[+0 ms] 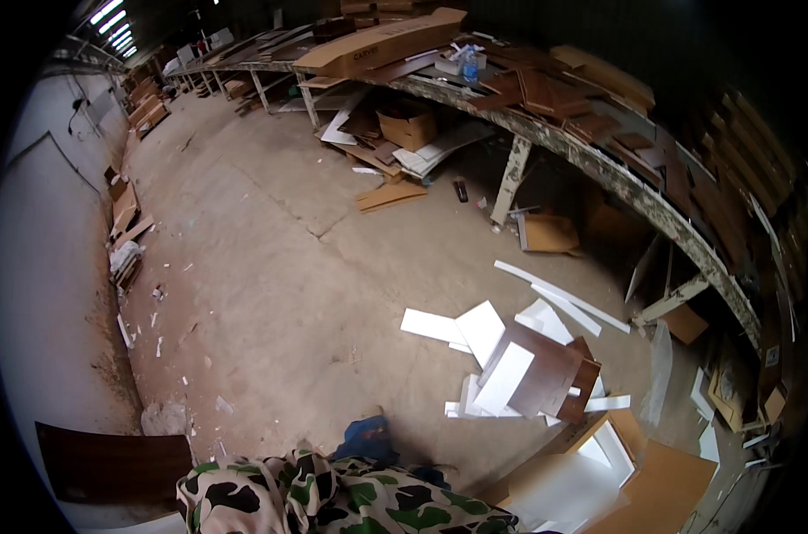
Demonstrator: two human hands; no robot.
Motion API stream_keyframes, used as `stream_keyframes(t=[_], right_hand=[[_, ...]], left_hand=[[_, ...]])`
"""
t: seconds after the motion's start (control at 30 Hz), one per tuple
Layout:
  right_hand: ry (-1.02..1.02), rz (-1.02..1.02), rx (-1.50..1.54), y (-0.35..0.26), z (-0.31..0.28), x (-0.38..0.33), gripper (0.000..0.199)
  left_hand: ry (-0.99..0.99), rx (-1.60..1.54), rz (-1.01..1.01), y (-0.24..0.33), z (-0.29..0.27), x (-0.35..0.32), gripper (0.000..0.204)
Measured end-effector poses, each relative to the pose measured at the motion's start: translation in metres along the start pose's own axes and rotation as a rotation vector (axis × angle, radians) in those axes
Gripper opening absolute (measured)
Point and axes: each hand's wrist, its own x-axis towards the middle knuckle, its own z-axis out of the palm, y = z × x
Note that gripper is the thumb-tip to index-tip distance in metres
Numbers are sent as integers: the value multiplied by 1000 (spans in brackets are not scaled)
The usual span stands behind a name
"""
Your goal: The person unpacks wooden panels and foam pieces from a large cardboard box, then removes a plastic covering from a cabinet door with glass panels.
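Neither of my hands shows; only camouflage cloth [351, 498] of my clothing fills the lower edge. To its left, a dark brown wood-grain panel [115, 463] stands near the wall. At lower right lies an open cardboard box [671, 481] with a white foam piece [613, 449] inside, partly smeared. Ahead and right on the floor is a heap of white foam pieces [506, 378] with a brown board [546, 369] among them. Something dark blue [367, 439] is just beyond the cloth.
A long worn workbench [600, 160] curves along the right, covered with brown boards, a long cardboard carton [382, 43] and a blue bottle [471, 67]. Beneath it are a cardboard box [407, 125] and bench legs [513, 178]. Long white foam strips [564, 298] lie nearby. A white wall [57, 267] bounds the left.
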Motion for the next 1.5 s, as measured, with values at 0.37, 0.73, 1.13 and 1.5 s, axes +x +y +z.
stream_keyframes(t=[0.37, 0.73, 1.13, 1.5], right_hand=[[-134, -194, -199, -258, 105, 35, 27], [-281, -95, -553, -336, 109, 89, 36], [-74, -701, -734, -504, 67, 313, 29], [-115, -474, -570, -782, 125, 390, 29]], left_hand=[[13, -448, -54, -55, -177, 64, 44], [204, -559, -171, -119, -258, 145, 38], [286, -450, 49, -112, -278, 251, 29], [424, -552, 86, -90, -398, 307, 42]])
